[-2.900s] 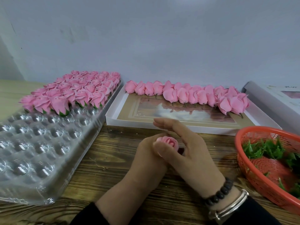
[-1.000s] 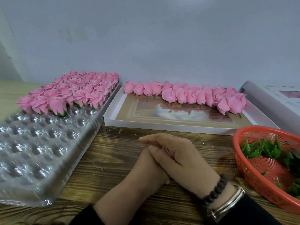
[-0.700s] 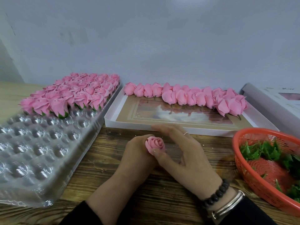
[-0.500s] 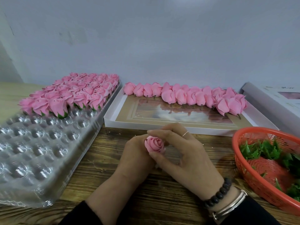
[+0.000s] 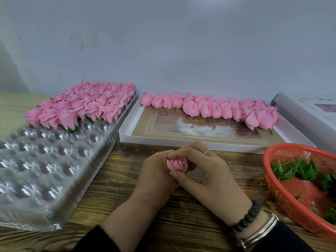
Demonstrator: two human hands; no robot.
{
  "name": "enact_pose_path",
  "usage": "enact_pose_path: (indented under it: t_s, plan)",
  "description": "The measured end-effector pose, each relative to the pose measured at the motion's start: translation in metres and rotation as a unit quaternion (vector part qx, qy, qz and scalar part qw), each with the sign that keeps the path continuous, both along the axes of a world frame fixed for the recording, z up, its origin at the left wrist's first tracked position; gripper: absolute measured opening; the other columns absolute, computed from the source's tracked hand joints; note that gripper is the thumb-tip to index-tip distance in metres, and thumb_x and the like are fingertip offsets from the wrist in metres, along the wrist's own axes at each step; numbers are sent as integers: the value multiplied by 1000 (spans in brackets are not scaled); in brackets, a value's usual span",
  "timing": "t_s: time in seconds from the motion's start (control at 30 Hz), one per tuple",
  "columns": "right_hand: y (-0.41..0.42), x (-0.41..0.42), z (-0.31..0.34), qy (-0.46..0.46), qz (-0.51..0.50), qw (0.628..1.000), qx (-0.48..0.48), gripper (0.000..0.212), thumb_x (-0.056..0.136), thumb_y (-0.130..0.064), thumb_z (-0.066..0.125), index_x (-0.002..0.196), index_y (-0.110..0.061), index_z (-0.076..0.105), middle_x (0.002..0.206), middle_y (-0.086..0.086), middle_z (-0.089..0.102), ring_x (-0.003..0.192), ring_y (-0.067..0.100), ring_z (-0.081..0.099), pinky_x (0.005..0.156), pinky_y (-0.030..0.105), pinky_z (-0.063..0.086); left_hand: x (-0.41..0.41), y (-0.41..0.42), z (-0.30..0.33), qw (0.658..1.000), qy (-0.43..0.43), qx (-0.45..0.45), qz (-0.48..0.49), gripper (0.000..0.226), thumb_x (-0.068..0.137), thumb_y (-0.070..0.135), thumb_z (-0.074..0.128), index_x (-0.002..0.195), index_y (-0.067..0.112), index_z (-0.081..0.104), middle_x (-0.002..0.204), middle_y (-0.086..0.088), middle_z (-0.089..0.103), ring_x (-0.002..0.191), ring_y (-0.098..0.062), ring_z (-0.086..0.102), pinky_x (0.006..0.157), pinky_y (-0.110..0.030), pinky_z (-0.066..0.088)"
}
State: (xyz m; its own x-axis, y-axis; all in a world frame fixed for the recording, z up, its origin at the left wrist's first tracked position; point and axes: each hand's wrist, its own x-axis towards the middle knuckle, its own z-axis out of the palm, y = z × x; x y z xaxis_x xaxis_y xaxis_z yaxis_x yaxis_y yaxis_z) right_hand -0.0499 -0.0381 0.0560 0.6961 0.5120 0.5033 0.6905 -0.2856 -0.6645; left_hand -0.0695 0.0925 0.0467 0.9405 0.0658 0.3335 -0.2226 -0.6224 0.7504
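Head camera: my left hand (image 5: 156,171) and right hand (image 5: 205,171) both pinch one pink rose bud (image 5: 177,164) — held just above the wooden table (image 5: 127,179), between the clear blister tray (image 5: 45,170) and the orange basket (image 5: 272,188) of green sepals (image 5: 300,170), before a white box (image 5: 209,146).

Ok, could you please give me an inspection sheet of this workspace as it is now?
Surface: wooden table, a few small crumbs.
Job's things: pink rose held in both hands; clear tray, far part filled with upright roses, near cups empty; flat white box with lying roses along its far side; orange basket with green leaves.
Clutter: another box at the right edge, cut off.
Grippers: left hand grips the rose; right hand pinches it.
Cables: nothing seen.
Surroundings: plain pale wall.
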Motion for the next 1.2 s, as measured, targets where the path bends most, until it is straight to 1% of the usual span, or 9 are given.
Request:
enact_pose_path:
  t_s: [0.17,0.33,0.57,0.67,0.87,0.93,1.03,1.13,1.2]
  plan:
    - [1,1,0,34,11,999,19,16,78,-25,66,94,-29,67,94,-16,58,93,0,56,80,7,41,0,-3,1,999,3,-32,-2,12,78,9,69,89,7,70,82,-5,70,80,-17,65,74,-33,51]
    - [-1,4,1,60,13,998,4,17,81,-18,70,92,-30,68,95,-18,58,95,1,56,81,8,40,-1,-5,-1,997,22,-80,-7,17,75,6,72,91,6,69,84,-6,70,81,-16,64,71,-24,51]
    - [0,4,0,35,-12,999,-3,19,78,-12,70,88,-28,67,92,-16,57,92,2,56,79,11,44,1,-7,-5,992,56,-114,0,20,73,1,71,89,11,63,83,-4,67,82,-18,62,74,-38,52]
    - [1,4,-1,20,-22,1000,3,22,75,-11,69,86,-30,64,90,-14,56,89,5,57,77,13,45,0,-9,-6,986,48,-157,-18,33,70,-2,73,88,21,57,79,3,65,77,-10,63,68,-28,52]
    - [0,5,-2,6,-52,999,-3,26,72,-6,70,88,-27,65,93,-17,56,89,1,56,79,9,42,-1,-10,-8,981,37,-186,-49,73,66,-10,72,118,34,47,100,6,66,93,-6,64,82,-26,51]
    - [-1,6,-3,12,-70,997,2,27,72,-4,69,87,-26,66,93,-16,56,88,0,55,78,8,42,-1,-10,-6,988,17,-148,-37,80,66,-7,72,120,43,40,109,2,57,97,-8,60,84,-25,50]
    - [-2,9,-3,24,-99,994,43,29,69,-1,71,82,-26,65,85,-13,58,83,2,56,72,7,41,-3,-12,-2,998,-48,-27,14,74,65,7,77,114,45,37,113,2,49,105,-13,48,91,-29,43]
    - [-1,11,-5,74,-108,986,107,37,68,3,72,74,-33,66,79,-13,61,77,2,59,69,10,44,-7,-15,3,992,-108,58,26,60,65,12,79,113,30,47,111,5,46,103,-14,47,92,-32,41]
    - [0,11,-5,118,-98,979,137,34,69,-1,72,77,-34,67,78,-9,63,72,5,60,66,16,48,-9,-16,4,990,-107,87,11,53,67,11,77,113,20,51,112,4,47,104,-14,46,91,-31,42]
